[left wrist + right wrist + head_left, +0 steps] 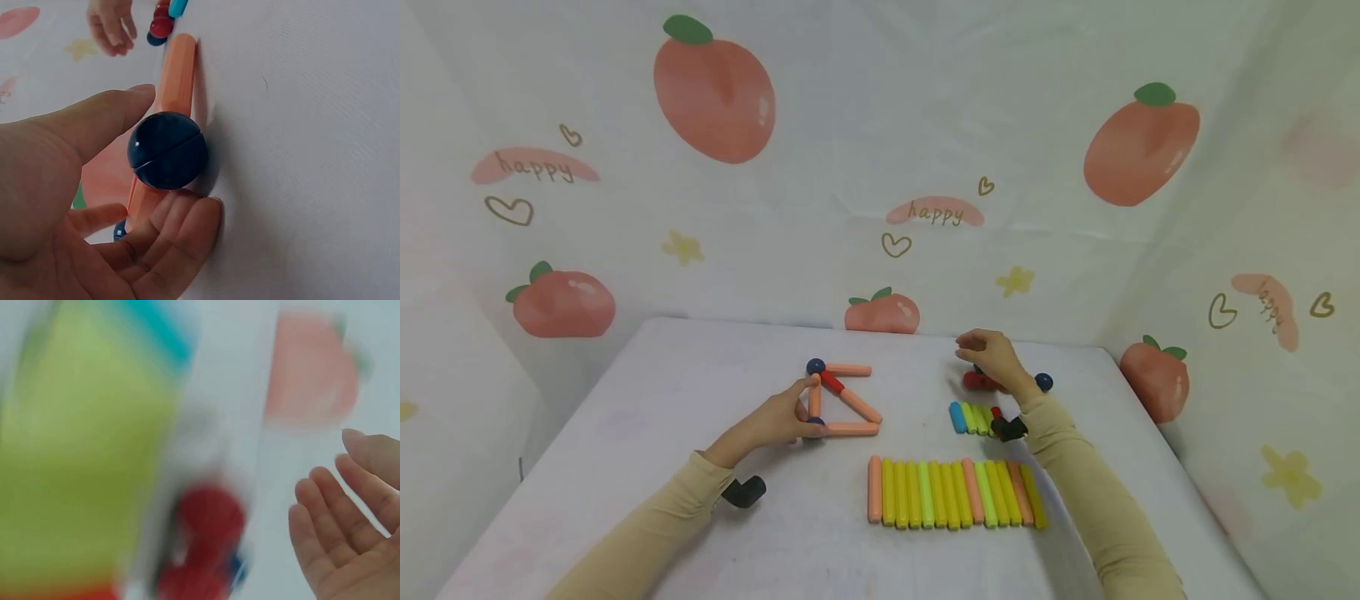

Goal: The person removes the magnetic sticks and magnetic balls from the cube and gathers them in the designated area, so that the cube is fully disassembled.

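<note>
My left hand [778, 414] is at the left side of a flat frame of magnetic sticks and balls. Its fingers curl round the left orange stick [140, 203], near the lower dark blue ball [167, 150]. Another orange stick [852, 429] runs right from that ball. From the upper dark blue ball [816, 367] come a second orange stick [850, 370] and a diagonal made of a short red stick [832, 382] and an orange stick [860, 405]. My right hand [992, 354] hovers over red balls [976, 381], fingers loosely bent and holding nothing.
A row of yellow, green and orange sticks [933, 495] lies at the front. Shorter blue and green sticks [970, 418] lie behind it, partly hidden by the right wrist's black mount [1011, 428]. A dark blue ball [1043, 382] sits right of the right hand. A patterned cloth [820, 192] hangs behind.
</note>
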`<state>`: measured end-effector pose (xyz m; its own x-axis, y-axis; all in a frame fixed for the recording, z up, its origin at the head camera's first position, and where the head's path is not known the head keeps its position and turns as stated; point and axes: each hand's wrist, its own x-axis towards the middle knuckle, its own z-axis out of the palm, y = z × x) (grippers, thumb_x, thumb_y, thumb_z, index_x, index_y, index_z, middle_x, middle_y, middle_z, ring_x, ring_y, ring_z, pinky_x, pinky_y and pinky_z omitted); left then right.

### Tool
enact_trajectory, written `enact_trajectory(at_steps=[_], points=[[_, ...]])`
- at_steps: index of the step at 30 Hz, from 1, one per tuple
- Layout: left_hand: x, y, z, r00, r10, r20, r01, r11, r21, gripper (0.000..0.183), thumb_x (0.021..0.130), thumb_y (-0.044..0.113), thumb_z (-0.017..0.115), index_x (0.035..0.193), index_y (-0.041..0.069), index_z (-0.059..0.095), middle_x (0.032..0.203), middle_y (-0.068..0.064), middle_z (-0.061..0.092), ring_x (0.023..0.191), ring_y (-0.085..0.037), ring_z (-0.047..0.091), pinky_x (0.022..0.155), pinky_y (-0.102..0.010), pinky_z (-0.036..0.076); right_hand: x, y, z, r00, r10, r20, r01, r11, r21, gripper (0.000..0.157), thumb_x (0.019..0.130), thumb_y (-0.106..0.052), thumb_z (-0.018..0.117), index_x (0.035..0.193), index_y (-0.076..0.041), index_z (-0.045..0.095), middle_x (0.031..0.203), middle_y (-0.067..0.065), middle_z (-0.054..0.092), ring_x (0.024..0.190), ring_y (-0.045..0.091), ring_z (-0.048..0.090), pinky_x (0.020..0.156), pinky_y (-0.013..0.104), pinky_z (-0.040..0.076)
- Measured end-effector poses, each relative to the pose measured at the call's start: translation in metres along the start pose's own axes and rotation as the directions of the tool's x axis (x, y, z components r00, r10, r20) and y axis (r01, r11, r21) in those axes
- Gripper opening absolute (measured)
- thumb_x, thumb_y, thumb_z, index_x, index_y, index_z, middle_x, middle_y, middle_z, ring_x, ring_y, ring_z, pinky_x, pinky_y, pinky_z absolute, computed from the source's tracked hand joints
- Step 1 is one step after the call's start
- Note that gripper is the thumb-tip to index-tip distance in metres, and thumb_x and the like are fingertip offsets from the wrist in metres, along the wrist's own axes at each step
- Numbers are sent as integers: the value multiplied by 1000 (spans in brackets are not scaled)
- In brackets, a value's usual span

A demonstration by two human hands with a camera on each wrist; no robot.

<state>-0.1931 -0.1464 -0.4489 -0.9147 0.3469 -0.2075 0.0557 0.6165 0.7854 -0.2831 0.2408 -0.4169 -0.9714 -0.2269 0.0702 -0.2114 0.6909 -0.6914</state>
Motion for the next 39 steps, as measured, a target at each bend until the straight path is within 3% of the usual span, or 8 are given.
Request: enact_trajectory(at_steps=[4,10,16,26,39], points=[[1,-5,-3,999,51,16,-51,999,-2,96,82,29,81,156,12,23,73,-4,56,63,-15,52,60,-27,46,-4,-46,37,985,-106,139,99,993,57,32,95,-22,67,121,-4,68,117,10,73,109,26,67,97,43,53],[6,-11,-5,996,78,32,-78,997,-18,94,83,28,80,156,11,23,82,-8,59,69,-15,55,63,-26,48,-16,-98,94,909,-179,377,154,984,95,27,94,-21,68,117,-7,72,112,5,75,100,15,66,90,30,56],[7,-13,-4,999,32,7,-32,999,7,94,81,27,82,155,11,27,93,-10,58,71,-14,58,65,-26,52,-17,-115,133,879,-189,438,179,982,65,22,92,-19,71,111,-10,75,108,4,76,100,13,65,92,28,55],[6,-15,-4,997,71,-2,-71,997,-27,92,81,25,82,154,8,29,90,-10,60,72,-14,58,66,-27,50,-11,-122,150,852,-198,484,217,976,19,16,91,-14,71,105,-13,78,101,1,78,96,10,68,91,27,54],[4,-18,-3,995,100,-7,-100,994,-36,92,81,25,83,153,7,29,90,-11,61,75,-14,60,67,-26,51,-12,-125,154,856,-147,495,176,984,-13,14,90,-16,73,101,-10,79,98,1,78,88,3,64,87,23,53]])
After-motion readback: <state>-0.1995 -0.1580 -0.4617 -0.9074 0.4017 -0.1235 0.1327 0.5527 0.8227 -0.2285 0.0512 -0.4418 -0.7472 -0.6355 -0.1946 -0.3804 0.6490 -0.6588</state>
